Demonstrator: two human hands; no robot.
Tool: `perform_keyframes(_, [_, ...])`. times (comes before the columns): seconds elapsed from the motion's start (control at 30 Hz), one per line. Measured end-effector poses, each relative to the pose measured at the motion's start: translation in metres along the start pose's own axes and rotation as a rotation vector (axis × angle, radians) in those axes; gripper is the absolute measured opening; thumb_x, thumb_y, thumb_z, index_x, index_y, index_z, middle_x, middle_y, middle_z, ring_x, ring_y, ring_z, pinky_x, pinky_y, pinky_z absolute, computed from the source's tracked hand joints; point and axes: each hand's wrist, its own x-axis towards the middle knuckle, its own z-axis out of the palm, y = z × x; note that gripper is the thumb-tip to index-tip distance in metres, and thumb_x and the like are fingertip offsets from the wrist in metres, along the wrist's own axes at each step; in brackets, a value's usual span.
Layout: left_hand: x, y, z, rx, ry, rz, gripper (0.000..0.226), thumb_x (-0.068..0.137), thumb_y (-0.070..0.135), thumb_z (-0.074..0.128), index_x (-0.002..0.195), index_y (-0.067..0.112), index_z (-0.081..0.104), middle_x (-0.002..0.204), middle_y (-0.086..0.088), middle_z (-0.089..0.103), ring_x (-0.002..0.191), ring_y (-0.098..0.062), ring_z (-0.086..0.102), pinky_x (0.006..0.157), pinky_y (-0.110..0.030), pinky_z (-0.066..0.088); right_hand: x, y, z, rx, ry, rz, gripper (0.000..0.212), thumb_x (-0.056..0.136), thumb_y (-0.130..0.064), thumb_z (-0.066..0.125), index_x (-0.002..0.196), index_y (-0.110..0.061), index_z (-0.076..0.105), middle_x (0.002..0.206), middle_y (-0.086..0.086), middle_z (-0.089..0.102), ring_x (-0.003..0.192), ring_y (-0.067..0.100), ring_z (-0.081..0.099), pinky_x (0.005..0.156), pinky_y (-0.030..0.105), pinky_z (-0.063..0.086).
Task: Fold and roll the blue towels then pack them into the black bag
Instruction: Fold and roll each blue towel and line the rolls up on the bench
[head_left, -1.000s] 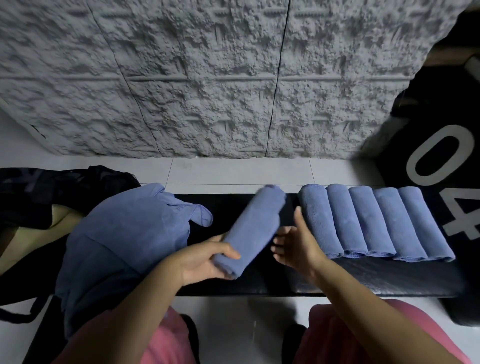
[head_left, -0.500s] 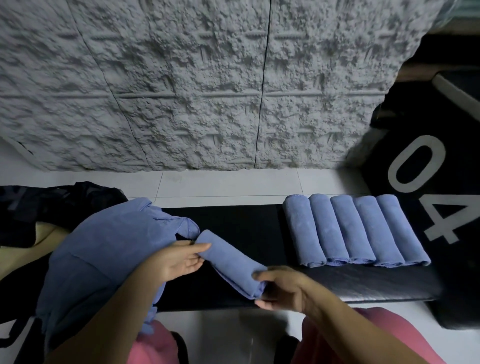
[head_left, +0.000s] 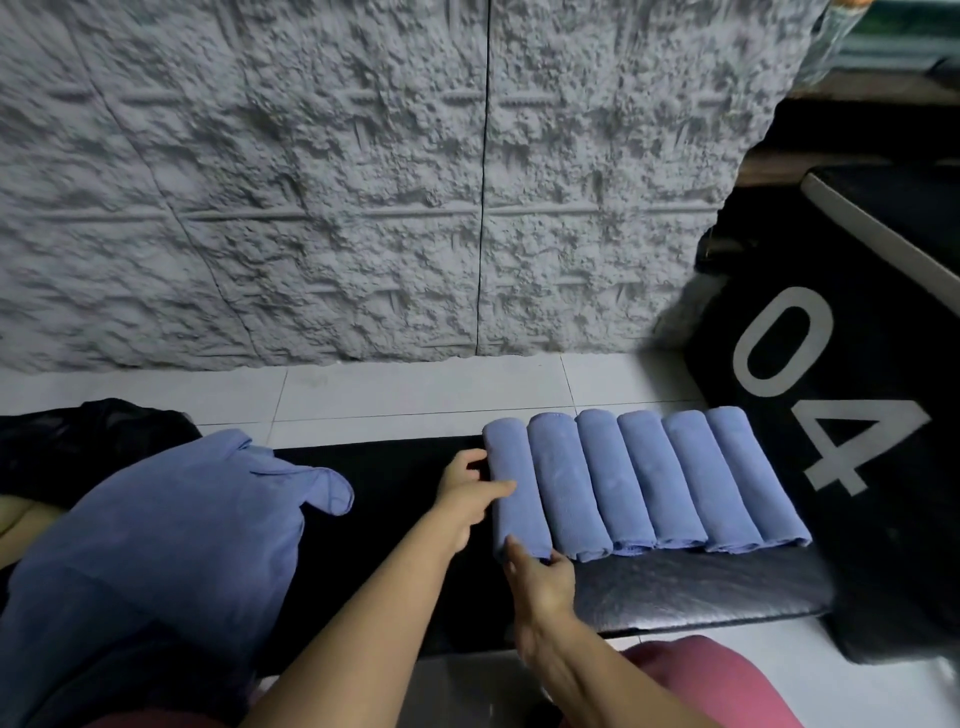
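Several rolled blue towels (head_left: 670, 478) lie side by side on the black bench (head_left: 691, 587). The leftmost rolled towel (head_left: 514, 467) lies tight against the row. My left hand (head_left: 467, 493) grips its left side, thumb across the top. My right hand (head_left: 540, 577) touches its near end with fingers spread. A heap of loose, unfolded blue towels (head_left: 156, 540) covers the bench's left end. The black bag (head_left: 78, 436) lies behind and left of that heap, partly hidden by it.
A rough grey textured wall (head_left: 363, 182) rises beyond a strip of white tiled floor (head_left: 415, 389). A large black block marked "04" (head_left: 841, 395) stands right of the bench. My knees in pink trousers (head_left: 711, 686) sit below the bench's front edge.
The roll that lay slanted mid-bench between both hands has moved right and now lies at the left end of the row. Both hands moved right with it.
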Motion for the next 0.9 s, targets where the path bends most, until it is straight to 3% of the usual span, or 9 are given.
perform_keyframes(0.17, [-0.008,-0.016,0.016,0.129,0.002,0.127,0.069,0.082,0.010,0.069,0.140,0.020,0.034,0.132,-0.010,0.044,0.109,-0.018,0.049,0.086,-0.028,0.045,-0.013,-0.007,-0.004,0.019,-0.091,0.039,0.036,0.079,-0.007,0.071,0.111,0.002,0.055,0.093,0.014,0.065,0.083,0.028,0.063,0.083,0.039,0.051])
perform_keyframes(0.23, [-0.008,-0.015,0.016,0.170,0.016,0.146,0.063,0.085,0.013,0.066,0.140,0.017,0.035,0.130,-0.010,0.046,0.104,-0.017,0.050,0.086,-0.027,0.045,-0.027,-0.012,-0.015,-0.125,-0.177,0.034,0.048,0.067,-0.023,0.070,0.109,-0.004,0.058,0.101,0.015,0.067,0.090,0.030,0.065,0.087,0.045,0.053])
perform_keyframes(0.3, [-0.008,-0.011,0.013,0.217,0.007,0.141,0.050,0.093,0.022,0.054,0.140,0.016,0.037,0.125,-0.006,0.049,0.103,-0.016,0.050,0.091,-0.031,0.046,-0.042,-0.024,-0.027,-0.258,-0.249,-0.116,0.046,0.068,-0.021,0.065,0.111,-0.009,0.055,0.116,0.013,0.062,0.102,0.026,0.061,0.093,0.044,0.050])
perform_keyframes(0.37, [-0.013,-0.003,0.009,0.185,-0.042,0.102,0.036,0.100,0.030,0.038,0.133,0.017,0.044,0.115,-0.001,0.052,0.102,-0.017,0.050,0.090,-0.033,0.045,-0.046,-0.041,-0.031,-0.536,-0.308,-0.422,0.049,0.082,-0.006,0.056,0.129,-0.014,0.045,0.136,0.009,0.045,0.120,0.023,0.047,0.104,0.036,0.038])
perform_keyframes(0.47, [-0.024,0.003,-0.004,0.105,-0.105,0.028,0.035,0.102,0.038,0.027,0.122,0.021,0.049,0.119,0.001,0.055,0.104,-0.019,0.053,0.091,-0.036,0.043,-0.035,-0.065,-0.018,-1.259,-0.268,-0.967,0.060,0.088,-0.004,0.046,0.144,-0.014,0.028,0.151,0.005,0.023,0.133,0.024,0.029,0.105,0.030,0.031])
perform_keyframes(0.57, [-0.038,0.006,-0.028,0.197,-0.131,0.049,0.038,0.102,0.038,0.028,0.131,0.020,0.045,0.124,-0.001,0.056,0.108,-0.020,0.053,0.091,-0.033,0.041,-0.018,-0.062,-0.013,-1.700,-0.263,-1.023,0.049,0.096,-0.009,0.040,0.143,-0.013,0.031,0.147,0.005,0.029,0.128,0.024,0.037,0.081,0.034,0.045])
perform_keyframes(0.7, [-0.050,0.005,-0.094,0.542,-0.001,0.286,0.027,0.095,0.025,0.052,0.121,0.019,0.057,0.115,0.000,0.061,0.099,-0.013,0.057,0.080,-0.021,0.044,-0.012,-0.055,-0.014,-1.786,-0.245,-1.036,0.045,0.097,-0.009,0.037,0.142,-0.010,0.032,0.145,0.006,0.031,0.124,0.025,0.043,0.078,0.033,0.049])
perform_keyframes(0.8, [-0.066,0.002,-0.167,0.754,0.087,0.458,0.024,0.079,0.018,0.073,0.087,0.035,0.058,0.092,0.016,0.063,0.087,-0.009,0.058,0.081,-0.030,0.050,-0.013,-0.058,-0.012,-1.764,-0.207,-1.070,0.040,0.097,-0.013,0.038,0.137,-0.013,0.035,0.141,0.003,0.034,0.125,0.022,0.040,0.071,0.031,0.043])
perform_keyframes(0.9, [-0.091,0.001,-0.237,1.263,0.117,0.541,0.030,0.066,0.031,0.077,0.082,0.038,0.054,0.100,0.022,0.050,0.104,-0.012,0.048,0.087,-0.031,0.040,-0.016,-0.061,-0.015,-1.699,-0.177,-1.106,0.035,0.095,-0.013,0.041,0.129,-0.018,0.041,0.133,0.000,0.038,0.121,0.021,0.038,0.073,0.030,0.047])
